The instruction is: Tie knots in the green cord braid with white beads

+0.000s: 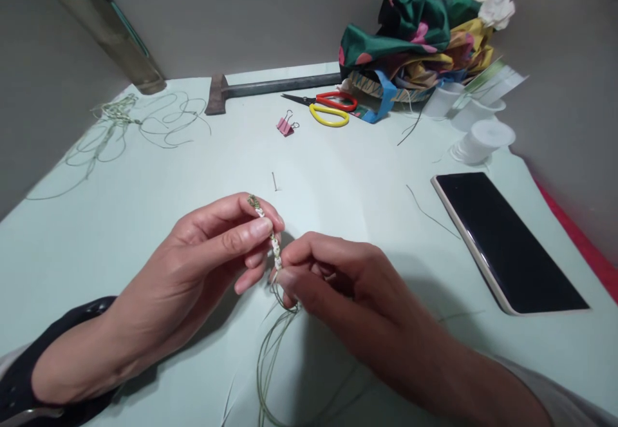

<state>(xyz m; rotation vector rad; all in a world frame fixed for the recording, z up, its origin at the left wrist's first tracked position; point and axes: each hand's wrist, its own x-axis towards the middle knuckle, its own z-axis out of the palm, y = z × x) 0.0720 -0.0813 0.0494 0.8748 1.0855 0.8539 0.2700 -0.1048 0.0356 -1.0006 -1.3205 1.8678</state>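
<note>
Between both hands runs a thin braided cord (276, 246), white and green, with a small green knotted end at its top. My left hand (212, 246) pinches its upper part between thumb and index finger. Lower down, my right hand (338, 285) closes thumb and index finger on the cord's bottom end. Loose green strands (263, 369) and a few white ones hang below the right fingertips toward the near edge. The curled lower fingers of my right hand are partly hidden. A small nail (274, 182) stands beyond my left fingertips.
A phone (512, 240) lies at the right, near white thread spools (483, 140). Scissors (333, 106), a pink binder clip (286, 124) and a hammer (270, 87) lie at the back. Tangled green cord (120, 114) and a bottle (111, 34) are back left; bunched fabric (415, 40) sits back right.
</note>
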